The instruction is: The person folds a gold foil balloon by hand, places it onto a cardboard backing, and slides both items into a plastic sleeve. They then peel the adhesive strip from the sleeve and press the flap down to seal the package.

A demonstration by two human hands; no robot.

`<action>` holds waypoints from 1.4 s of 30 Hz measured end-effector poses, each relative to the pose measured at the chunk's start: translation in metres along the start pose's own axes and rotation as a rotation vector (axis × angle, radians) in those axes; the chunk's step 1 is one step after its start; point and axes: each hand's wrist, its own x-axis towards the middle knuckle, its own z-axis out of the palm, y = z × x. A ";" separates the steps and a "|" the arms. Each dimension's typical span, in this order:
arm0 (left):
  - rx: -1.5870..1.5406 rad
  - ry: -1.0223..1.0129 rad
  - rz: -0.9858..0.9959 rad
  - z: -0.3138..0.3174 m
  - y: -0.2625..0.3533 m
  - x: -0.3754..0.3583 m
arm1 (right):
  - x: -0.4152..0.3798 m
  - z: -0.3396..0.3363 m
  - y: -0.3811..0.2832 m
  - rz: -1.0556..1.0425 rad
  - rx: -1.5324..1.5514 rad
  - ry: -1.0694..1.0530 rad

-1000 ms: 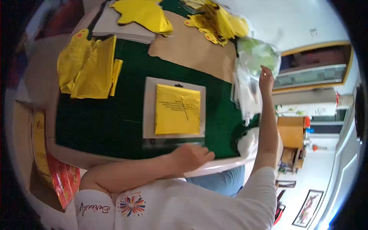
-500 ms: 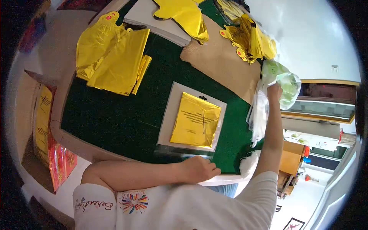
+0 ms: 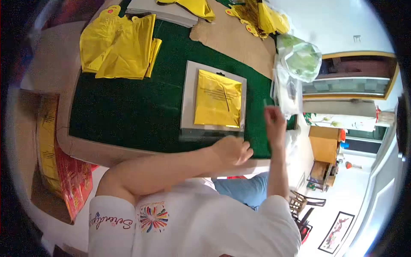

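Observation:
A flat gold foil packet (image 3: 218,98) with printed lines lies on a white card (image 3: 189,92) in a clear sleeve (image 3: 201,135) on the green table top. My left hand (image 3: 233,150) is curled closed just below the sleeve's near edge, and nothing shows in its fingers. My right hand (image 3: 275,122) is raised over the table's right side, its fingers pinched together and blurred. A faint, pale sliver seems to show at its fingertips, too smeared to name.
Folded gold foil balloons (image 3: 120,47) lie at the table's left, and more gold foil (image 3: 267,19) at the far right. Brown cardboard (image 3: 239,36) covers part of the table. Clear bags (image 3: 299,60) hang by the right edge. An open box (image 3: 36,150) stands at left.
My right hand has come back from the clear bags at the right edge toward the sleeve. My left hand stays near the sleeve's lower edge, and the view has shifted.

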 end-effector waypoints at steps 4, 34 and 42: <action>0.100 0.217 -0.046 -0.022 -0.017 0.015 | -0.078 0.022 -0.025 0.171 0.328 0.018; 0.248 -0.087 -0.204 -0.041 -0.052 0.009 | -0.130 0.026 -0.078 0.064 0.178 -0.191; 0.245 -0.086 -0.212 -0.043 -0.050 0.008 | -0.121 0.038 -0.067 0.063 0.166 -0.104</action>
